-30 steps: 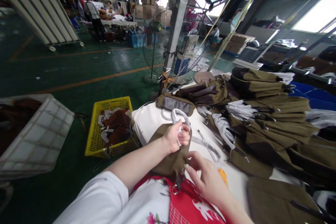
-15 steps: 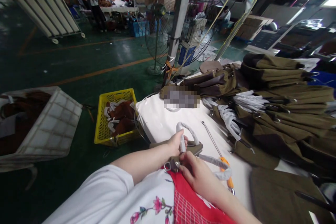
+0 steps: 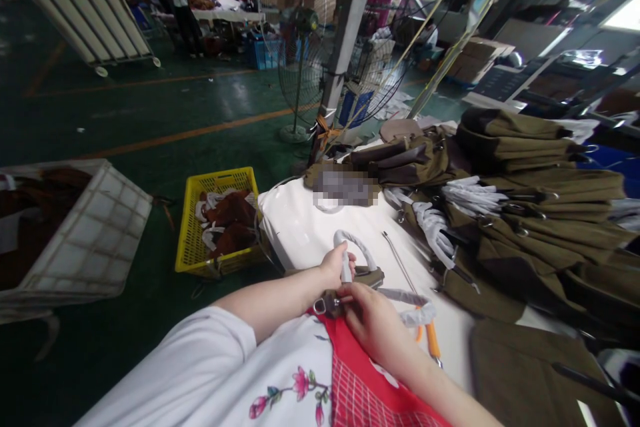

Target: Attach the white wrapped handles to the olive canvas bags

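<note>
An olive bag (image 3: 373, 277) lies at the near edge of the white table, close against my body. My left hand (image 3: 338, 264) is closed around one side of its upright handle (image 3: 369, 252), which is wrapped in grey-white covering. Just below, my right hand (image 3: 374, 320) has its fingers pinched at the bag's dark end tab, beside a metal clasp and D-ring (image 3: 319, 306). What lies between those fingertips is mostly hidden. A second wrapped strap (image 3: 419, 315) curves out to the right, over a thin-shafted tool with an orange handle (image 3: 433, 340).
Olive bags (image 3: 545, 193) are piled along the table's right side, with another flat bag (image 3: 530, 367) nearer. A yellow crate (image 3: 183, 240) of brown pieces and a white bin (image 3: 100, 233) stand left on the floor. Beyond the table are a post (image 3: 345, 33) and a fan (image 3: 303, 67).
My right fingers have shifted slightly over the metal clasp, now covering more of it. The wrapped strap at the right has moved a little over the orange handle. My left hand keeps its grip.
</note>
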Demonstrator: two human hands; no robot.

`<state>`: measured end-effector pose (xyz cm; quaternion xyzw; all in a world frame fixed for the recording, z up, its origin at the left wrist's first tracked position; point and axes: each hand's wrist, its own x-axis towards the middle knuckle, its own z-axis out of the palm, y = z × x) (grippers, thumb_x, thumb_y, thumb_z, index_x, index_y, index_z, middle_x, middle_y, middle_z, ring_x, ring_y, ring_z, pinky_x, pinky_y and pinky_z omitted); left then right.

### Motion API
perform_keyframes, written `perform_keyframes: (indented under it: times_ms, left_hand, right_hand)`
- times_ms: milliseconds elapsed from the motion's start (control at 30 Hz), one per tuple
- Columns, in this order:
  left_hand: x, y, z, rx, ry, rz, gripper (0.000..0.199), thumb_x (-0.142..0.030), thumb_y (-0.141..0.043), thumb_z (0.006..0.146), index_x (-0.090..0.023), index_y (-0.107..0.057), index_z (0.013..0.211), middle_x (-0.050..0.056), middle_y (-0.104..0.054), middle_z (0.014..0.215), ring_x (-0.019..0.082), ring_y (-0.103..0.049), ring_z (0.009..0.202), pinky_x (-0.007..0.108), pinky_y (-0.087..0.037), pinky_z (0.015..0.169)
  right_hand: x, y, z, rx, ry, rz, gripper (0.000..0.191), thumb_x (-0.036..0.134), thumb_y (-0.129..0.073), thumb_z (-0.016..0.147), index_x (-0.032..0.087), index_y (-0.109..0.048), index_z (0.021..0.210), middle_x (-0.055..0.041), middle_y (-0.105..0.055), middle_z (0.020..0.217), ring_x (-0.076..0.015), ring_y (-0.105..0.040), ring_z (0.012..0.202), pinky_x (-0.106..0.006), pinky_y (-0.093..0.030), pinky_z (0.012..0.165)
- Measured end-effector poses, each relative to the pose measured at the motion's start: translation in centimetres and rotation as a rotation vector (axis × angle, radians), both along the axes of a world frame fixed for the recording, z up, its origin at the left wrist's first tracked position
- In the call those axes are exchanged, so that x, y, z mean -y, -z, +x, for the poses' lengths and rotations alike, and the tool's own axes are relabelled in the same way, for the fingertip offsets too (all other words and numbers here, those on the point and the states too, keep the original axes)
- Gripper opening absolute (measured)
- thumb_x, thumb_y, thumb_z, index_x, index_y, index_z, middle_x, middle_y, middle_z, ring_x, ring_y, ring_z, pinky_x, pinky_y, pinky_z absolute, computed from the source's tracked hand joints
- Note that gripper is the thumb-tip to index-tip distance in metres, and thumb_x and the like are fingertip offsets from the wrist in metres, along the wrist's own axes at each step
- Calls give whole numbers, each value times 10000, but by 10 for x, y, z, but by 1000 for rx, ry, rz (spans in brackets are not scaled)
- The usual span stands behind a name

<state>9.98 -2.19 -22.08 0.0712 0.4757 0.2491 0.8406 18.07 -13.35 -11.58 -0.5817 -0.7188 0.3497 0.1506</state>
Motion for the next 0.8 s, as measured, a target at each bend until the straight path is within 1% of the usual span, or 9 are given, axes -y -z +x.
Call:
perform_keyframes:
  times_ms: [67,133,233,300,367,433,567,633,800]
  left_hand:
    - [1,-3,-1,1,3,2,495,-543,-374,966,-181,-485,648,-41,-398,497,87,-366,429,215,-296,473]
    - [2,-5,-3,1,4,6,500,-541,-374,968,-180,-488,642,-41,-396,492,88,-362,430,216,-288,471]
    - [4,-6,-5,-2,9,5,501,-527,-370,973,-179,-493,634,-34,-409,486,94,-372,431,221,-290,472]
    - [4,-6,-7,0,9,5,497,-513,-364,978,-179,-496,633,-30,-417,484,98,-384,430,224,-296,473]
    - [4,-6,-9,3,7,5,496,-506,-363,980,-179,-495,631,-31,-417,483,96,-386,427,222,-300,474]
    - [4,-5,-10,3,-1,2,500,-515,-367,977,-179,-488,627,-35,-411,485,89,-376,423,216,-297,472]
    - [4,-2,-12,-5,-25,1,501,-532,-378,971,-181,-474,627,-37,-408,491,81,-370,427,205,-289,471]
    - [4,0,-13,-6,-31,3,498,-535,-381,968,-182,-476,631,-36,-412,493,83,-375,430,207,-293,472]
    - [4,8,-12,4,-33,21,498,-550,-397,957,-182,-483,633,-34,-416,486,86,-382,427,212,-302,473]
  right_hand:
    - [0,-3,0,-72,-26,24,271,98,-443,825,213,-658,944,-66,-702,978,-192,-659,888,-339,-503,832]
    - [0,-6,-2,-99,-59,12,271,107,-446,840,221,-672,939,-60,-705,985,-184,-661,881,-330,-508,829]
    - [1,-13,-6,-3,-65,-31,225,103,-471,809,214,-623,932,-45,-702,907,-196,-648,826,-341,-491,781]
    - [1,-17,-9,52,-84,-63,146,154,-499,826,217,-579,930,-33,-692,867,-203,-633,789,-338,-468,726]
    - [2,-17,-11,52,-105,-89,90,223,-522,858,224,-566,936,-27,-693,870,-200,-628,776,-329,-455,700]
    - [3,-15,-13,40,-100,-88,98,235,-517,873,225,-584,944,-24,-701,876,-193,-631,771,-322,-457,703]
    - [3,-8,-15,46,-106,-62,241,118,-470,827,221,-631,975,-40,-725,942,-195,-662,854,-326,-479,790]
    - [3,-8,-16,72,-113,-53,259,109,-460,817,216,-618,993,-52,-725,965,-204,-669,888,-329,-477,807]
    - [2,-16,-16,178,-125,-86,186,182,-509,822,215,-536,1003,-50,-712,872,-222,-662,783,-323,-428,689]
